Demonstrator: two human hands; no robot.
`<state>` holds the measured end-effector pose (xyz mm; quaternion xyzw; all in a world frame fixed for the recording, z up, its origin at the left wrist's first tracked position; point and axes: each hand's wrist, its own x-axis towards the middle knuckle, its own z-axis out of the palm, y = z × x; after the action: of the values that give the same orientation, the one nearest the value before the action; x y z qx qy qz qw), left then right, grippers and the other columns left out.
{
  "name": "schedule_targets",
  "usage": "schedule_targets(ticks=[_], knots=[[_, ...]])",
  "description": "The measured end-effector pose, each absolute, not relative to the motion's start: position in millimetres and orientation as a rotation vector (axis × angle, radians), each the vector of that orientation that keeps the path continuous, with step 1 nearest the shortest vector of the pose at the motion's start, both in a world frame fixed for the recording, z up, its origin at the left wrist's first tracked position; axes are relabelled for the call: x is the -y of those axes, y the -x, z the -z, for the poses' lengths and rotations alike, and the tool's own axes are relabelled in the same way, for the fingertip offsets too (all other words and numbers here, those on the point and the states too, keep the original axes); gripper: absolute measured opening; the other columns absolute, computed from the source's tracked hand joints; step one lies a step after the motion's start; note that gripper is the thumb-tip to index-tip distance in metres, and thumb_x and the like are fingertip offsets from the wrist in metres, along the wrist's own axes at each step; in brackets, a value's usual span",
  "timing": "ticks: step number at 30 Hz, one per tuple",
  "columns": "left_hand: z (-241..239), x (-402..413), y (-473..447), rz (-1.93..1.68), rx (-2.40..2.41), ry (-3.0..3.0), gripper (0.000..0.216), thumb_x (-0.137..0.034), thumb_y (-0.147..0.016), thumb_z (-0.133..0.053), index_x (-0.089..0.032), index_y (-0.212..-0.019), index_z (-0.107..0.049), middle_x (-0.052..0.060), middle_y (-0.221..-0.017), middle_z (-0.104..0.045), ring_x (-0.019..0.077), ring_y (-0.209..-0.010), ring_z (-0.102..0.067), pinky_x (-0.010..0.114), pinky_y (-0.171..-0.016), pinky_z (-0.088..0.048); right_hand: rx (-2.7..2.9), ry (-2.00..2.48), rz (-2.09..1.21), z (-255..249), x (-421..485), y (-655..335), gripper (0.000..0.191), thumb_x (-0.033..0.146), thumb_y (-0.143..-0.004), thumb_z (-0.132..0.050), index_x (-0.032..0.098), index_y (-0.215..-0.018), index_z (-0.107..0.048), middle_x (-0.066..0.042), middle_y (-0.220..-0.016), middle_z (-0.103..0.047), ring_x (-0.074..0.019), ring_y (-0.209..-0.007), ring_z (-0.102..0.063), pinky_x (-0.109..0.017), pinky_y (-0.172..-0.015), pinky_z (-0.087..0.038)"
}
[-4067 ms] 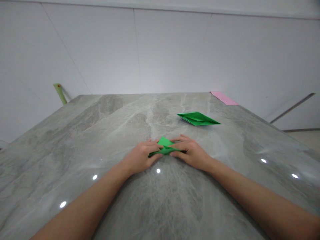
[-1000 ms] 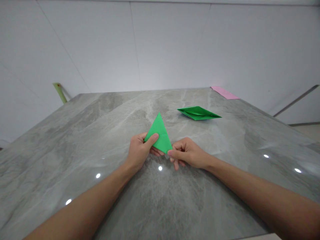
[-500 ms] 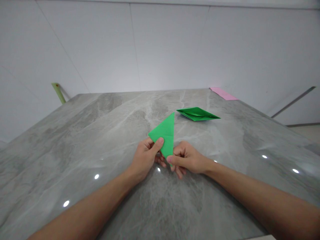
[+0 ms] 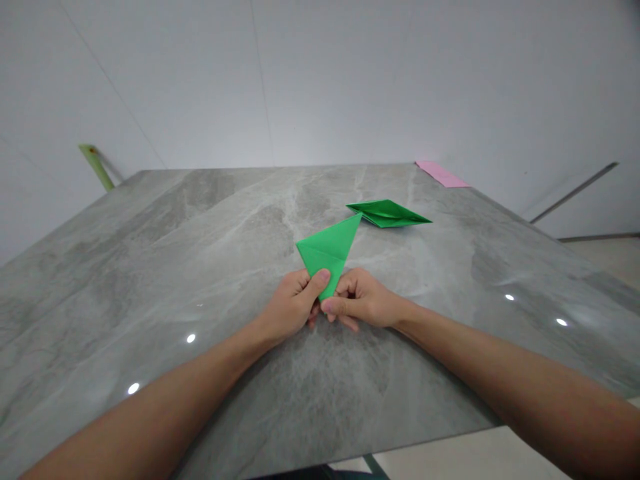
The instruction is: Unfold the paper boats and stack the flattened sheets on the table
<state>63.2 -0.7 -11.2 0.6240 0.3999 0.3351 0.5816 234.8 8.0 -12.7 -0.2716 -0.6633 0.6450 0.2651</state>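
Note:
Both hands hold a light green folded paper (image 4: 326, 251), kite-shaped with a faint crease across its middle and its long tip slanting up to the right. My left hand (image 4: 295, 300) pinches its lower left part, thumb on top and fingers behind. At the bottom tip, my right hand (image 4: 364, 299) is closed with thumb and forefinger on the paper, other fingers curled below. Just beyond the paper's upper tip lies a darker green folded paper (image 4: 393, 215), diamond-shaped with open layers; the held tip overlaps its left end in view.
A grey marbled table (image 4: 225, 220) reaches back to a white wall (image 4: 200, 80). On its far right corner lies a pink paper (image 4: 442, 175). A light green strip-like object (image 4: 97, 167) stands past the far left corner. The near table edge shows at the bottom.
The held paper has tilted clockwise, its upper tip now further right. My right hand has shifted slightly left, closer to the left hand. The camera view has moved a little.

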Motion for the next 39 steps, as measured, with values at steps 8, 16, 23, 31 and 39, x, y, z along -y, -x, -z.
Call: schedule_targets(ticks=[8,16,23,31,39], knots=[[9.4,-1.0,-59.1,-0.787,-0.895,-1.547,0.051,-0.058,-0.088,-0.048,-0.018,-0.058,-0.058,-0.008,-0.036,-0.035,0.0065,-0.030,-0.031,0.020,-0.033,-0.028,1.675,0.810,-1.680,11.5,-11.4,-238.8,0.045,0.054,-0.082,-0.069,0.014,-0.062,-0.065,0.005,-0.035,-0.051,-0.0051,-0.028,-0.033,-0.020,-0.033,-0.023],[7.3,12.6,-77.3,-1.009,-1.197,-1.369,0.038,-0.054,-0.093,-0.042,-0.022,-0.075,-0.049,-0.008,-0.046,-0.051,0.0107,-0.028,-0.047,0.020,-0.028,-0.038,1.697,0.847,-1.616,19.5,-10.3,-232.2,0.048,0.057,-0.083,-0.067,0.014,-0.061,-0.064,0.004,-0.037,-0.053,-0.0072,-0.034,-0.043,-0.021,-0.041,-0.034],[5.2,5.0,-68.9,-0.859,-1.200,-1.461,0.036,-0.054,-0.094,-0.042,-0.022,-0.078,-0.049,-0.010,-0.036,-0.046,0.0118,-0.022,-0.044,0.018,-0.026,-0.030,1.604,0.877,-1.615,10.0,-12.6,-234.8,0.046,0.055,-0.078,-0.070,0.015,-0.058,-0.065,0.004,-0.034,-0.053,-0.0054,-0.029,-0.032,-0.021,-0.034,-0.024],[1.3,0.0,-62.1,-0.811,-1.142,-1.554,0.035,-0.050,-0.097,-0.041,-0.022,-0.077,-0.048,-0.011,-0.034,-0.045,0.0119,-0.023,-0.049,0.016,-0.025,-0.027,1.497,0.915,-1.582,14.9,-16.7,-238.6,0.046,0.055,-0.077,-0.070,0.015,-0.055,-0.065,0.003,-0.033,-0.052,-0.0054,-0.027,-0.032,-0.021,-0.034,-0.023],[14.6,-2.4,-55.2,-0.876,-0.945,-1.294,0.039,-0.053,-0.082,-0.064,-0.018,-0.067,-0.057,-0.005,-0.043,-0.052,0.0113,-0.030,-0.051,0.020,-0.028,-0.037,1.581,0.878,-1.660,9.6,-15.8,-238.6,0.045,0.052,-0.078,-0.070,0.014,-0.054,-0.065,0.002,-0.033,-0.053,-0.0055,-0.027,-0.034,-0.021,-0.033,-0.022]])
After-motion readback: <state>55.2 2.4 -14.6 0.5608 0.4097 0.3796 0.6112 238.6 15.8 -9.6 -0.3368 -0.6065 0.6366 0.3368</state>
